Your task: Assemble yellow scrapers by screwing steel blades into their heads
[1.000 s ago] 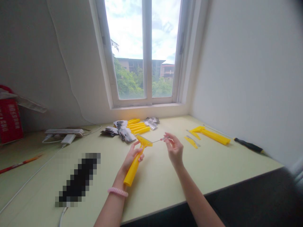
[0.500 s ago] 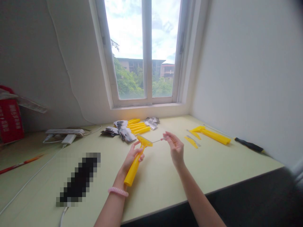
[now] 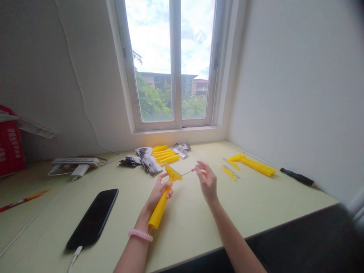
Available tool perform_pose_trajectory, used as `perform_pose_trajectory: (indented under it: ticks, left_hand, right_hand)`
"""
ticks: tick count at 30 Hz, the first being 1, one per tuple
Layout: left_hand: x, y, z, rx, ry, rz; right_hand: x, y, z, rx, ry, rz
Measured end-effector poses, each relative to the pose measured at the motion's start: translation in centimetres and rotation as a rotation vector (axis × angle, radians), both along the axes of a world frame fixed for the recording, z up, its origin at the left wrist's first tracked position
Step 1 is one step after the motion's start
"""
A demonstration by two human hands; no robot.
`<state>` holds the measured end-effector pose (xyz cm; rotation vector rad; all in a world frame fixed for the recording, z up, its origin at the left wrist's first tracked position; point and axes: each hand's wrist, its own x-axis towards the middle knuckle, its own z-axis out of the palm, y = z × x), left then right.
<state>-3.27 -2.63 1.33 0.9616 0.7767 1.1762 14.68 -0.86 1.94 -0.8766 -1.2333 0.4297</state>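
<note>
My left hand (image 3: pixel 162 191) is wrapped round the handle of a yellow scraper (image 3: pixel 159 207), whose wide head points up and away. In my right hand (image 3: pixel 207 180) a small screwdriver (image 3: pixel 189 172) is pinched between the fingers, its thin shaft reaching left to the scraper's head. Whether the tip sits in a screw is too small to tell. Right of my hands lie another yellow scraper (image 3: pixel 256 165) and a loose yellow blade piece (image 3: pixel 228 173) on the pale table.
Yellow handles (image 3: pixel 168 159) and grey packets (image 3: pixel 151 165) are piled near the window. A black phone (image 3: pixel 93 219) with a cable lies left, below a power strip (image 3: pixel 74 162). A long black-handled screwdriver (image 3: pixel 298 176) is by the right wall.
The view has shifted slightly. My right hand's fingers have changed their pose a little on the screwdriver; my left hand keeps its hold on the scraper.
</note>
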Motion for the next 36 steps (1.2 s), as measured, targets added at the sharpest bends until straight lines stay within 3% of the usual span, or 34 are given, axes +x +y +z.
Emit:
perform_pose_trajectory:
  ticks: [3, 12, 18, 23, 31, 36]
  left_hand:
    - [0.0, 0.1, -0.1, 0.003, 0.027, -0.013]
    - [0.0, 0.1, -0.2, 0.004, 0.019, -0.006]
    - [0.0, 0.2, -0.3, 0.0, 0.022, -0.002]
    - [-0.1, 0.3, -0.2, -0.005, 0.038, -0.002]
    - [-0.5, 0.3, -0.4, -0.008, 0.051, 0.012]
    - [-0.5, 0.5, -0.2, -0.009, 0.036, 0.022]
  right_hand:
    - [0.0, 0.1, -0.1, -0.015, -0.002, -0.05]
    - [0.2, 0.3, -0.3, -0.032, 0.106, 0.082]
    - [0.5, 0.8, -0.9, -0.053, 0.079, -0.019]
    - [0.7, 1.1, -1.0, -0.076, 0.181, 0.096]
    - [0.4, 0.9, -0.9, -0.084, 0.029, 0.011]
    - [0.8, 1.2, -1.1, -0.139, 0.196, 0.128]
